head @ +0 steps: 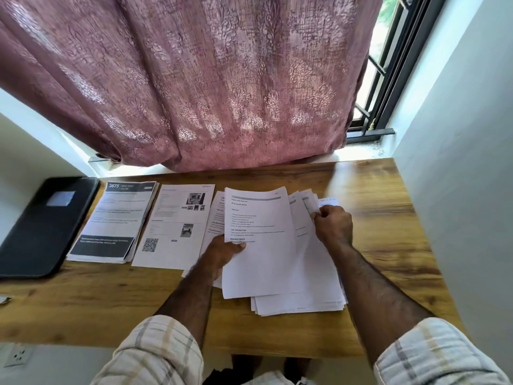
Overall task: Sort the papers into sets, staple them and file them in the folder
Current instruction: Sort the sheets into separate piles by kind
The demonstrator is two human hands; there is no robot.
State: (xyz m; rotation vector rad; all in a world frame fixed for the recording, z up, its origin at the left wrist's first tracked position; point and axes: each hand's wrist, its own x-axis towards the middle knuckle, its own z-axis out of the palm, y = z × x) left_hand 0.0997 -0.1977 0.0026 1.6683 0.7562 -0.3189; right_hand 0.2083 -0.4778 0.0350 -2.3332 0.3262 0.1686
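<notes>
My left hand (225, 254) grips a printed white sheet (259, 245) by its left edge, thumb on top, holding it above a loose stack of papers (313, 290) on the wooden desk (383, 218). My right hand (333, 225) pinches the fanned upper corners of several sheets (306, 201) in that stack. To the left lie two sorted piles: a sheet with photos and a QR code (177, 226), and a set with a dark header and footer (111, 223). A black folder (41, 223) lies shut at the desk's far left.
A mauve patterned curtain (208, 93) hangs over the window behind the desk. A white wall (458, 162) borders the desk's right side. A wall socket (18, 355) sits below the desk edge at lower left. A small object (4, 299) shows at the left edge.
</notes>
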